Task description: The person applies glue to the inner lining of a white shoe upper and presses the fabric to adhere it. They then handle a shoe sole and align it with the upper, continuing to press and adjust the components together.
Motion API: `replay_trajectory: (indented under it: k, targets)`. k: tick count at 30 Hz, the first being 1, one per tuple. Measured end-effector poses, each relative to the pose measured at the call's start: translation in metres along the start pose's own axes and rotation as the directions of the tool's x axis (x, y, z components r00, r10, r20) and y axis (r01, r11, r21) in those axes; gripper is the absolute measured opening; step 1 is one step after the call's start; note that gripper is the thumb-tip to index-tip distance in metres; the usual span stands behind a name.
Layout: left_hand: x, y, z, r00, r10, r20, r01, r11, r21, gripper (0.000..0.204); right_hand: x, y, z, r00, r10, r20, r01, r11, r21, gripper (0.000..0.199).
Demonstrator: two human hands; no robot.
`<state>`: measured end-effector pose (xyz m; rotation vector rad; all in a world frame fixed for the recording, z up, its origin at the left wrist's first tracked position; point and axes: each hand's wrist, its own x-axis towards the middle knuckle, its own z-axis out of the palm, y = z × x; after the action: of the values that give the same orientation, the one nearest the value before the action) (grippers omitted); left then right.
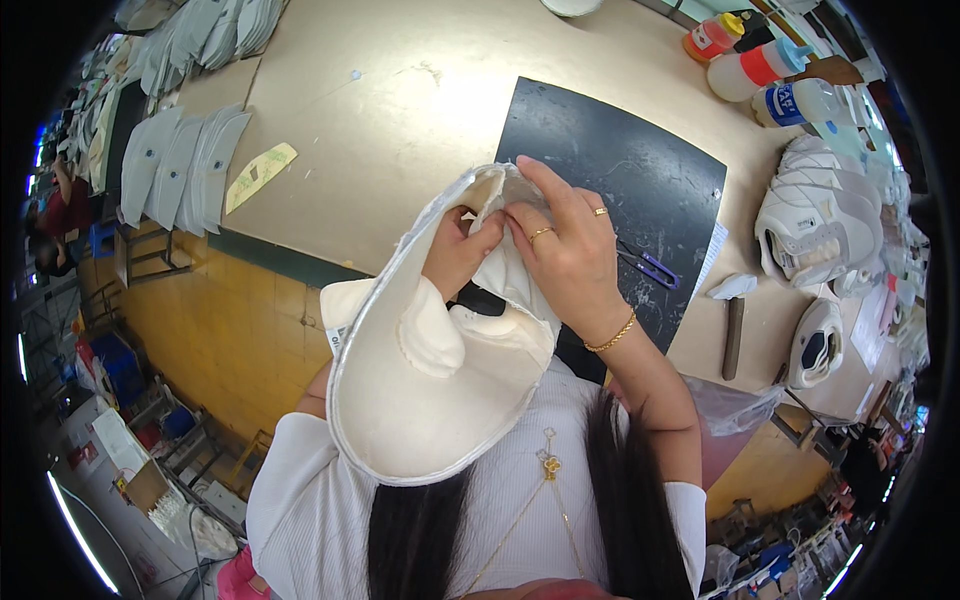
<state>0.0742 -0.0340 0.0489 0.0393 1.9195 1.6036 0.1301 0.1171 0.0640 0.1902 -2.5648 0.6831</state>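
A cream shoe upper is held up in front of my chest, its wide open underside turned upward. Padded collar lining bulges inside it. My left hand reaches through the upper from the left, with thumb and fingers bent around material near its narrow far end. At that same end my right hand pinches the material from the right, its index finger lying along the outer rim. Both sets of fingertips are close together and partly hidden in the folds. Purple-handled thread snips lie to the right of my right hand.
A dark cutting mat covers part of the table. Stacked shoe uppers, another upper, a wooden-handled tool and bottles stand to the right. At left are piled grey-white pieces and a yellow pattern piece.
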Motion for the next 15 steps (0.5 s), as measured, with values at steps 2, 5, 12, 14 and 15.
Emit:
replay_trajectory:
  k: [2, 5, 12, 14, 15]
  targets:
    - [-0.001, 0.004, 0.000, 1.000, -0.022, -0.016, 0.023, 0.998, 0.053, 0.030, 0.002, -0.001, 0.000, 1.000, -0.011, 0.020, 0.011, 0.999, -0.033, 0.013]
    - [0.002, -0.004, -0.002, 0.999, -0.027, -0.020, 0.028, 0.998, 0.056, 0.026, 0.005, 0.001, 0.002, 0.998, -0.035, 0.042, 0.038, 0.997, -0.066, 0.015]
    - [-0.002, -0.006, -0.002, 1.000, 0.026, 0.007, -0.026, 1.000, -0.001, 0.023, 0.007, -0.002, 0.007, 1.000, -0.010, 0.026, 0.011, 1.000, -0.026, 0.010]
    - [0.001, -0.008, -0.005, 0.997, -0.046, 0.064, 0.040, 0.995, 0.095, 0.025, 0.004, -0.004, 0.009, 0.999, 0.032, 0.033, -0.033, 0.999, 0.012, 0.009]
    - [0.001, -0.009, -0.005, 0.999, -0.032, 0.034, 0.027, 0.990, 0.135, 0.026, 0.003, -0.003, 0.009, 0.998, 0.039, 0.042, -0.040, 0.999, 0.023, 0.010]
